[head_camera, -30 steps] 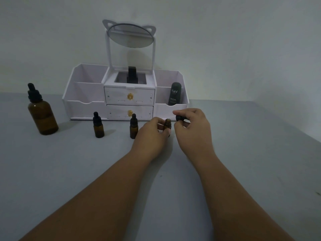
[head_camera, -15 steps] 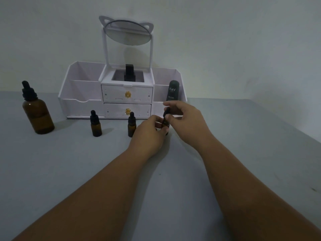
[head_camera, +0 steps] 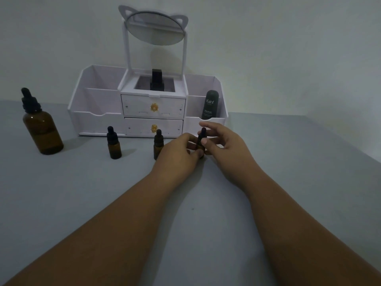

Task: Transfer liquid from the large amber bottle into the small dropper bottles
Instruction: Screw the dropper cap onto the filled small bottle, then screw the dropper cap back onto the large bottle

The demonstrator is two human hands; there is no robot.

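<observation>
Dropper bottle (head_camera: 199,145) stands on the table (head_camera: 268,182) right of two others, my left hand (head_camera: 179,151) gripping its body, my right hand (head_camera: 224,143) pinching its cap (head_camera: 203,132): I judge a cap-twisting step, direction unclear, and next I need the amber bottle (head_camera: 42,131), capped, far left.

White organizer (head_camera: 99,120) at back of grey table (head_camera: 82,193), against wall. Round mirror (head_camera: 154,27) with cat ears up top, tilted. Two drawers in centre, gold knob (head_camera: 153,107) on each. Dark "Kahf" bottle (head_camera: 210,105) upright in right compartment. Black item (head_camera: 157,81) in top centre well.
</observation>
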